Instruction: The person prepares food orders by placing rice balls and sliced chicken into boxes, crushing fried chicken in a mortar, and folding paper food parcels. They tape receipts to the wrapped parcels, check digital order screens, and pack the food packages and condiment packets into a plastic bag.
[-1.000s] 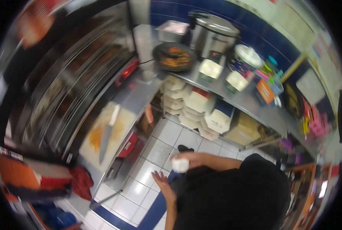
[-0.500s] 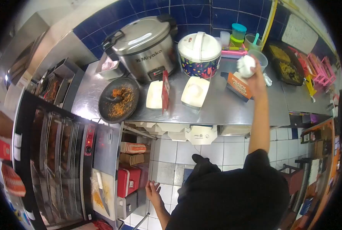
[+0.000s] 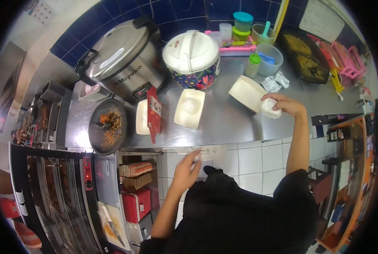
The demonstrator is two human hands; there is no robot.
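My right hand (image 3: 284,106) is closed round a white, rounded bundle (image 3: 270,108). The bundle is at the front right corner of an open cream box (image 3: 246,92) on the steel counter. My left hand (image 3: 187,169) is just off the counter's front edge, fingers apart, with nothing visible in it. Further left, a second open box (image 3: 190,108) holds a white mound. Beside it stands a third box (image 3: 142,117) with a raised red flap (image 3: 154,114). Silver packets (image 3: 274,82) lie behind the box near my right hand.
A large steel cooker (image 3: 121,63) and a floral rice container (image 3: 192,59) line the back. A stone mortar (image 3: 108,127) with orange crumbs sits at the left. Jars (image 3: 252,65) and a black tray (image 3: 305,57) are at the back right. A knife (image 3: 112,222) lies lower left.
My right hand has brought the white bundle down to the counter's front side. The right-hand box now shows its cream inside instead of its orange side. My left hand has risen toward the counter.
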